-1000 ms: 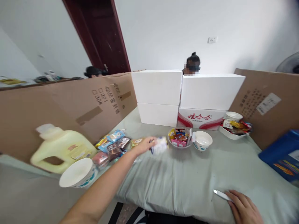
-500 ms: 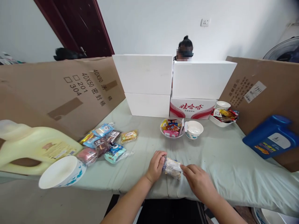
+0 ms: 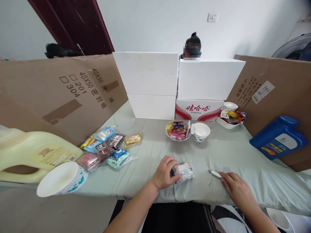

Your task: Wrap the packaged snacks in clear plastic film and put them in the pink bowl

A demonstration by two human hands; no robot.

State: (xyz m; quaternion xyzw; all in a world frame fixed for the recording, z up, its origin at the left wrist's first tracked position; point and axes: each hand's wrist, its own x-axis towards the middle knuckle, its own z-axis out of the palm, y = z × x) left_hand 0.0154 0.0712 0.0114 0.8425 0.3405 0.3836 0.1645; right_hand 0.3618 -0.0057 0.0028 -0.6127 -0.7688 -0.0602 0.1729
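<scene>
At the near middle of the table, my left hand (image 3: 166, 173) grips the left end of a clear-wrapped snack packet (image 3: 185, 171), thumb in front and fingers behind. The packet lies on the cloth, and its wrapper looks crinkled. Off to the right, my right hand (image 3: 239, 189) pinches a slim white utility knife (image 3: 215, 174) by its rear end. The knife's thin metallic tip points left toward the packet, low over or on the cloth; I cannot tell which.
Beyond my hands stand a bowl of small snacks (image 3: 178, 137) and a white paper bowl (image 3: 201, 132). Packaged snacks (image 3: 104, 150), a large paper bowl (image 3: 80, 178) and a yellow jug (image 3: 55, 152) occupy the left. A blue bottle (image 3: 278, 139) leans at right. White boxes (image 3: 148, 74) screen a person behind.
My right hand has moved right, away from the packet, with the knife in it. The packet has turned and shifted slightly right under my left hand. The view has shifted slightly.
</scene>
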